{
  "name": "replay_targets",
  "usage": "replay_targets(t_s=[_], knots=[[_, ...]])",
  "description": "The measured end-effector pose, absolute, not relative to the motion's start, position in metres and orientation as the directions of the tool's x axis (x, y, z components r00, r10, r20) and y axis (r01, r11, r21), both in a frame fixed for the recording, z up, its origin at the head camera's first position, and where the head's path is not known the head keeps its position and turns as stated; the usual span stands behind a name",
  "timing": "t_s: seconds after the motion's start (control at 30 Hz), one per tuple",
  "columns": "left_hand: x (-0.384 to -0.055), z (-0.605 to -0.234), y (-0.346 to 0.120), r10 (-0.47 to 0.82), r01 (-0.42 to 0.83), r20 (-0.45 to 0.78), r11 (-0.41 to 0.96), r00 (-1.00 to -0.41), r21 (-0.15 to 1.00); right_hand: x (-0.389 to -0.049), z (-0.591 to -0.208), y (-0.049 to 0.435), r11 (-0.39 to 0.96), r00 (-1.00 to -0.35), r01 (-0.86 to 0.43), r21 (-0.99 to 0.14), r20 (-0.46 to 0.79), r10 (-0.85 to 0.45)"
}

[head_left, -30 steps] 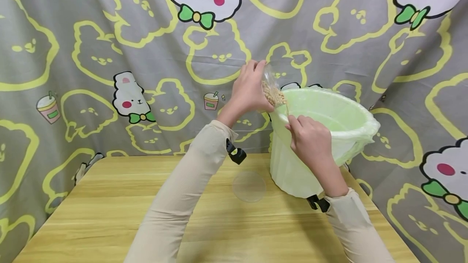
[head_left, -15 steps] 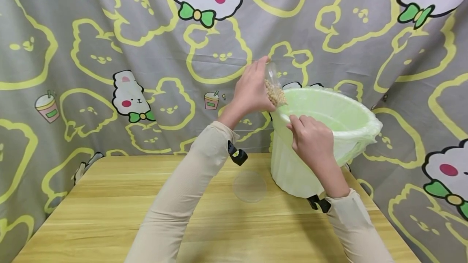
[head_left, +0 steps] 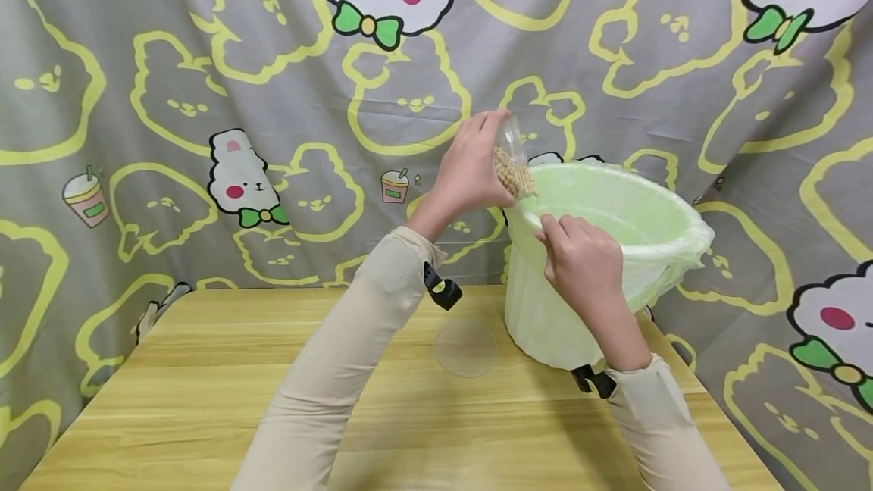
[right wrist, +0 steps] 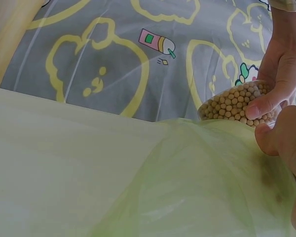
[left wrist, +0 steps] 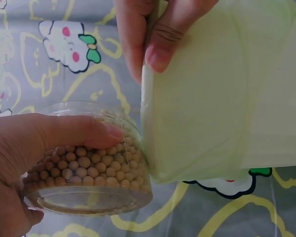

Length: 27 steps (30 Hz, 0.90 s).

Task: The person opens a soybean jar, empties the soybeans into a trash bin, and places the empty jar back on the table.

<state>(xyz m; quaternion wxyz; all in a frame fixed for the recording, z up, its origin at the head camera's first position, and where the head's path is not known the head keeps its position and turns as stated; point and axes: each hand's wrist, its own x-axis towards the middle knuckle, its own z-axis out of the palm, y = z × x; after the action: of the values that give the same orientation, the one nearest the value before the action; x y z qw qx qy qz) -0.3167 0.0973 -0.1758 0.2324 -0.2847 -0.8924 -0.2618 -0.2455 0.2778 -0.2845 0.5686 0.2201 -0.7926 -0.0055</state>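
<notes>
My left hand grips a clear plastic jar partly full of small round beige balls. The jar is tilted, its mouth over the near-left rim of a pale green bin. In the left wrist view the thumb lies along the jar's side, and the balls have gathered toward its lower side. My right hand pinches the bin's lined rim just right of the jar, thumb outside and fingers over the edge. A thin green bag lines the bin and folds down over its outside. The bin's floor is hidden.
A clear round disc, like a lid, lies flat on the wooden table left of the bin. A grey cartoon-print curtain hangs close behind the table and bin.
The left hand and the jar have shifted slightly right, and the balls in the jar have shifted a little. The right hand stays at the rim.
</notes>
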Motion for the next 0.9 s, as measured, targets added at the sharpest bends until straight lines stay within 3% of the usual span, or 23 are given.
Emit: replay_targets(t_s=[0.33, 0.9], knots=[[-0.3165, -0.1753, 0.0982, 0.392, 0.634, 0.566, 0.701, -0.725, 0.327, -0.2454, -0.285, 0.2781, 0.91, -0.293, -0.327, 0.256, 0.888, -0.355], [-0.3141, -0.174, 0.1015, 0.418, 0.631, 0.553, 0.725, -0.721, 0.276, -0.2468, -0.2858, 0.277, 0.903, -0.23, -0.354, 0.243, 0.913, -0.336]])
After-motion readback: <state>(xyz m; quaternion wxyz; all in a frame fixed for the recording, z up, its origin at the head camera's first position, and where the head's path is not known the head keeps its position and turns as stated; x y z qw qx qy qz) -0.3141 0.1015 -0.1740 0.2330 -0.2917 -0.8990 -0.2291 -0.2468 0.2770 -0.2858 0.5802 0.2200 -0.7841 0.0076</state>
